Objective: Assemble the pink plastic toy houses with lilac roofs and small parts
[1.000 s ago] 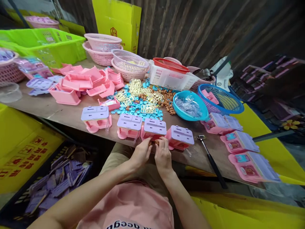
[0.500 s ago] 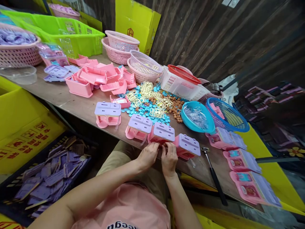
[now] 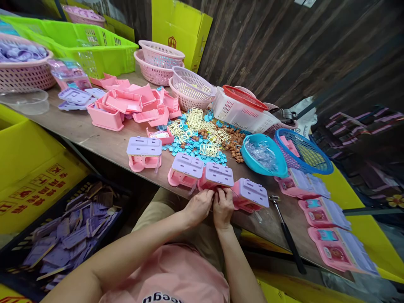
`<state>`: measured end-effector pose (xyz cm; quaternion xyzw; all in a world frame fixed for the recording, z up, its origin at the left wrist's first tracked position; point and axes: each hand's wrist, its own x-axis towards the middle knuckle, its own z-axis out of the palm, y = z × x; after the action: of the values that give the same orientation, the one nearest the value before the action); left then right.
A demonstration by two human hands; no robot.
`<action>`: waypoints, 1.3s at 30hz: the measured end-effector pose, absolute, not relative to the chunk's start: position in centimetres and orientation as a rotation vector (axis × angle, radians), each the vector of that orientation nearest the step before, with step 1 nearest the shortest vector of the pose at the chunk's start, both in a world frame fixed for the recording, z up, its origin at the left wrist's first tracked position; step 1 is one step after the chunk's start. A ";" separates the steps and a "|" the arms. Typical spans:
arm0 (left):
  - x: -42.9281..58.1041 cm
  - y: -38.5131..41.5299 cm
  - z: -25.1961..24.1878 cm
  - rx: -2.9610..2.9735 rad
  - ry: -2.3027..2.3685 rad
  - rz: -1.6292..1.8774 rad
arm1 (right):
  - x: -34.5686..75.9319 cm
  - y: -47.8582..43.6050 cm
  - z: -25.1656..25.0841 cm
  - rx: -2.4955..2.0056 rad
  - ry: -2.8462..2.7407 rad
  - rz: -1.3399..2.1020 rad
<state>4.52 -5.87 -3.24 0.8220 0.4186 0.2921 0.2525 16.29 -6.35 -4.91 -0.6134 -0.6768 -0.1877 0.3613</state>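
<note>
1. Fingers of the left hand [image 3: 198, 206] and right hand [image 3: 223, 206] curl closed side by side. Both pinch the pink near edge of a lilac-lidded toy [image 3: 217, 174], and whatever lies between the fingertips is hidden.
2. This toy is a boxy pink plastic base under a flat, slotted lid, standing at the near edge of the plywood table [image 3: 104, 143].
3. Two matching toys flank it, one just left [image 3: 186, 167] and one just right [image 3: 251, 192].
4. Beyond the toy lies a heap of small blue chips [image 3: 189, 147], gold lattice pieces [image 3: 210, 149] and brown beads [image 3: 234, 146].
5. Right of the toy lies a black-handled hammer [image 3: 288, 235]. Beyond and to the right of the toy, a smooth turquoise bowl [image 3: 259, 168] holds clear, crinkly bits.
</note>
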 end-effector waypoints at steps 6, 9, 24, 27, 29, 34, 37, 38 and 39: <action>4.4 -6.1 -3.3 2.140 1.126 0.915 | 16.4 -6.5 -5.3 -1.549 -1.736 -0.432; 3.9 -6.8 -2.8 2.074 1.108 0.976 | 16.7 -7.1 -4.9 -1.531 -1.719 -0.364; 3.8 -6.8 -1.6 1.675 1.105 1.069 | 17.0 -7.9 -3.9 -1.532 -1.556 0.097; 3.7 -7.2 -1.3 1.647 1.107 1.055 | 16.5 -8.7 -2.5 -1.507 -1.519 0.263; 3.7 -7.4 -1.3 1.636 1.086 1.045 | 16.0 -9.2 -1.5 -1.482 -1.502 0.423; 3.1 -8.2 -1.5 1.724 1.028 1.110 | 14.9 -9.8 0.3 -1.427 -1.452 0.814; 1.5 -9.1 -1.0 1.842 0.972 1.192 | 14.3 -9.9 1.4 -1.398 -1.325 1.076; 0.8 -9.4 -0.6 1.860 0.981 1.213 | 14.1 -9.9 1.8 -1.374 -1.252 1.162; -0.1 -9.7 -0.2 1.854 1.022 1.224 | 13.9 -9.9 2.2 -1.344 -1.183 1.231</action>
<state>-0.10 -9.73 -0.21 0.7127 0.3928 0.4704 0.3412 13.91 -9.85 2.20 -0.5475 -0.4817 0.5014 0.4657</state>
